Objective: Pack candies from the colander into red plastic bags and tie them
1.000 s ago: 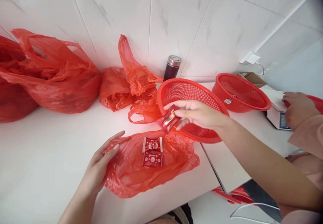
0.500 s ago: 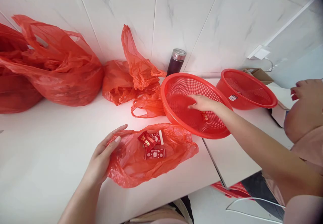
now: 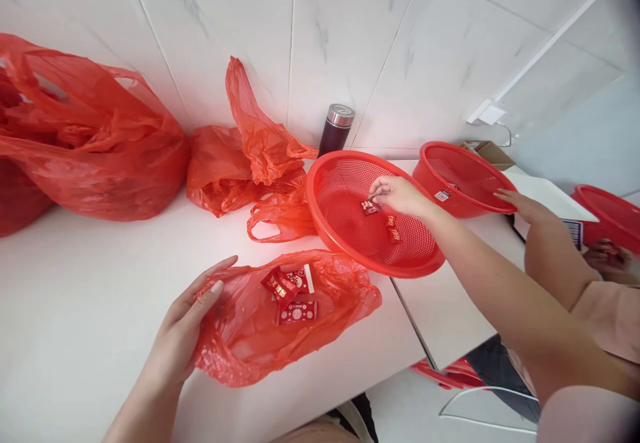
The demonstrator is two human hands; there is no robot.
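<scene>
A red plastic bag (image 3: pixel 345 303) lies spread open on the white table, with several small red wrapped candies (image 3: pixel 297 311) inside. My left hand (image 3: pixel 187 320) holds the bag's left edge between thumb and fingers. My right hand (image 3: pixel 395 195) reaches into a red perforated plastic basket (image 3: pixel 320 196). Its fingertips are pinched on a small dark red wrapped candy (image 3: pixel 371 208). Just below the hand, orange-red wrapped candies (image 3: pixel 393 228) rest in the basket.
Full red bags (image 3: pixel 115 170) stand at left, and crumpled red bags (image 3: pixel 265 150) by the wall. A dark thermos (image 3: pixel 334 133) is behind the basket. A second red basket (image 3: pixel 465 176) is at right, with a co-worker's hand (image 3: pixel 530 206) by its rim.
My right hand's fingers have gone from spread to pinched, and a dark red candy now shows at them. The view has shifted right. A co-worker's hand has come to the second basket.
</scene>
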